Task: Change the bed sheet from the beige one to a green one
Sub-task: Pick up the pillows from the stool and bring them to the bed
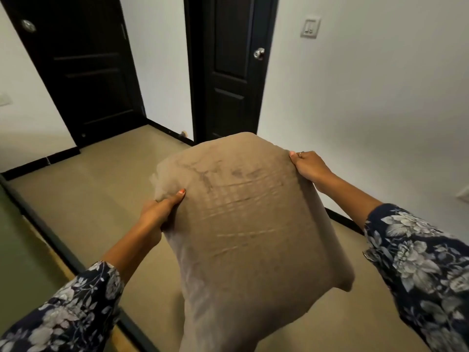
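A beige pillow in its beige cover [248,219] hangs in the air in front of me, blurred by motion. My left hand [160,212] grips its left upper edge, thumb on top of the fabric. My right hand [308,166] grips the right upper corner, a ring on one finger. The lower part of the cover hangs down toward the bottom of the view. At the far left a green surface [17,237] with a dark edge [50,232] shows, apparently the bed.
Beige floor [101,186] stretches ahead. Two dark doors stand in the white walls, one [76,67] at the left and one [228,67] in the middle with a round knob. A light switch [310,27] is on the right wall.
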